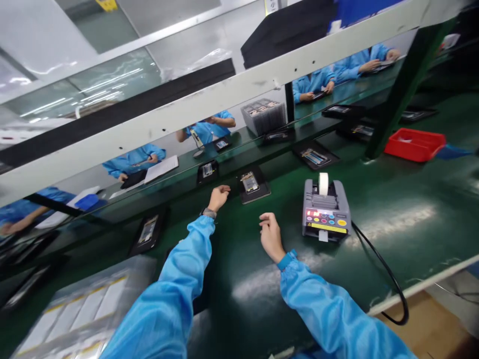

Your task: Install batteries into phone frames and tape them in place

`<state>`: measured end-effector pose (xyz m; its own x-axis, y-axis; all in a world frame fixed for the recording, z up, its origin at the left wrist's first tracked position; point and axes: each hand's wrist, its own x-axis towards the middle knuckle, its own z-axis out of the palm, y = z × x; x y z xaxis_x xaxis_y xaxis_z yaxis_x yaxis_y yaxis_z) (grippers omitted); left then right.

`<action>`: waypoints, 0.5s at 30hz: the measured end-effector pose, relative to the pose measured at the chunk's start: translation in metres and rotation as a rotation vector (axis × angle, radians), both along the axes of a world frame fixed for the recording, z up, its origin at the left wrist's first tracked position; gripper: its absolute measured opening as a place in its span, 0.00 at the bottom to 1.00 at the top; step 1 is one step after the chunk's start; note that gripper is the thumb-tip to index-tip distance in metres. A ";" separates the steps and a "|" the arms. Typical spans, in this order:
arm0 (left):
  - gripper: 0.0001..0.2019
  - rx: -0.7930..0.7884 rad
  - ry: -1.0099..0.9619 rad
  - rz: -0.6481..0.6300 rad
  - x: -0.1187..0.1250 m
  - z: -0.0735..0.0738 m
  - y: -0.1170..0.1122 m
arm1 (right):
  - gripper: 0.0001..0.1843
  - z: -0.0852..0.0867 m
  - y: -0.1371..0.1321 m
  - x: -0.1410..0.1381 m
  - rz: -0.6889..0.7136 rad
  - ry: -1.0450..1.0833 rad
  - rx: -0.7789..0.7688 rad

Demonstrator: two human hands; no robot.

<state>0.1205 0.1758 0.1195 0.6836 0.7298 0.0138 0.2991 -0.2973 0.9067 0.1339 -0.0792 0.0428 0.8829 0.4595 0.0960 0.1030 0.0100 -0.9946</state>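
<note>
My left hand [219, 198] reaches over the green bench with its fingers stretched out and nothing visible in them. Just beyond its fingertips lies a black tray [266, 189] bearing an opened phone [249, 182] with its inner parts exposed; hand and tray look apart. My right hand [271, 236] hovers above the bench, its fingers loosely bent and holding nothing that I can see. To its right stands a grey tape dispenser [326, 210] with a roll of white tape [324, 183] on top and a short strip sticking out in front.
More black trays with opened phones [315, 156] lie along the line. A red bin [414, 144] stands at right, a clear box of white pieces [82, 309] at lower left. A black cable [385, 269] hangs over the front edge. A white beam [224, 99] crosses overhead; co-workers sit opposite.
</note>
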 end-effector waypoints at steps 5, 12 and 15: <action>0.12 -0.028 -0.155 0.060 -0.108 -0.003 -0.045 | 0.08 0.012 -0.015 -0.002 0.086 -0.125 -0.023; 0.10 -0.103 -0.235 0.222 -0.205 -0.015 -0.116 | 0.01 0.012 -0.030 -0.012 0.225 -0.286 -0.085; 0.10 -0.090 -0.241 0.252 -0.242 -0.008 -0.125 | 0.01 0.009 -0.030 -0.013 0.263 -0.278 -0.001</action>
<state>-0.1219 0.0503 0.1112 0.4666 0.8808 0.0806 0.1269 -0.1568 0.9794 0.1212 -0.1093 0.0517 0.6754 0.6672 0.3143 0.3625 0.0708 -0.9293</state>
